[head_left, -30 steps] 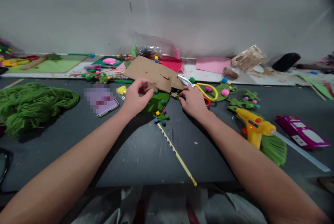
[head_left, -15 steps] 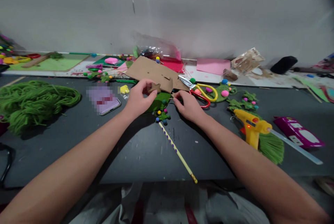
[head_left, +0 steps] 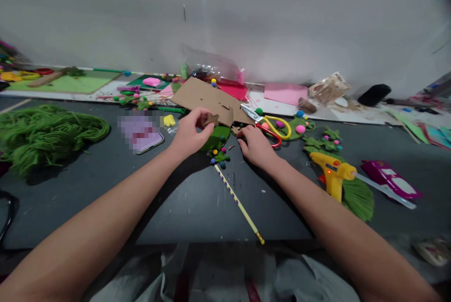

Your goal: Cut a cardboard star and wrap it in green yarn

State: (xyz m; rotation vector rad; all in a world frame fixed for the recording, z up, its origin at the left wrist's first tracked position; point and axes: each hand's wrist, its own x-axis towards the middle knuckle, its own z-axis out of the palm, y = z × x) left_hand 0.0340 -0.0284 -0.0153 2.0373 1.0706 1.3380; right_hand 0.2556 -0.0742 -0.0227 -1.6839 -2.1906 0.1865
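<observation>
My left hand pinches a small brown cardboard star between thumb and fingers, above a green felt piece. My right hand rests low over the table, thumb and fingertips slightly apart, beside small cardboard scraps. A thin scrap lies just left of its thumb. Scissors with one yellow and one red handle lie behind this hand, blades on a brown cardboard sheet. Below both hands is a dotted pencil, its far end topped with green felt and pompoms.
To the right sit a yellow glue gun with a lit red light and a purple packet. Green yarn and a phone lie to the left. Pink paper and clear plastic bags line the wall.
My right hand's fingertips have parted, and a thin scrap now lies on the table beside them. My left hand keeps the cardboard star. The camera view has shifted slightly.
</observation>
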